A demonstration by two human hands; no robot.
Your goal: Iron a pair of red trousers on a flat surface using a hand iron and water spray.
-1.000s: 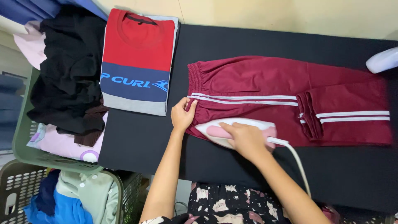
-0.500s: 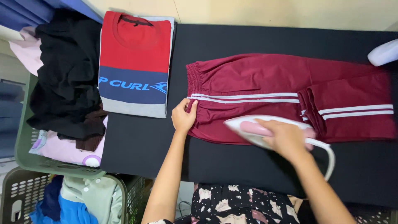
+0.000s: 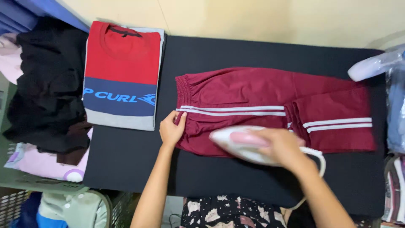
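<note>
The left hand (image 3: 172, 130) pinches the waistband of the maroon trousers (image 3: 270, 105) lying mid-surface toward the black ironing board's (image 3: 126, 164) right edge, while the right hand (image 3: 283, 145) grips the white-and-pink iron (image 3: 236, 142) on their near edge.

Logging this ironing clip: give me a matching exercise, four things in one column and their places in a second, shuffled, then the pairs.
Things:
1. iron
2. folded shirt
3. left hand
4. black clothes

Places:
A. far left, piled beside the board
B. on the lower edge of the maroon trousers, under the right hand
C. pinching the trousers' waistband corner
D. at the board's left end, flat

Pairs: 1-B, 2-D, 3-C, 4-A
</note>
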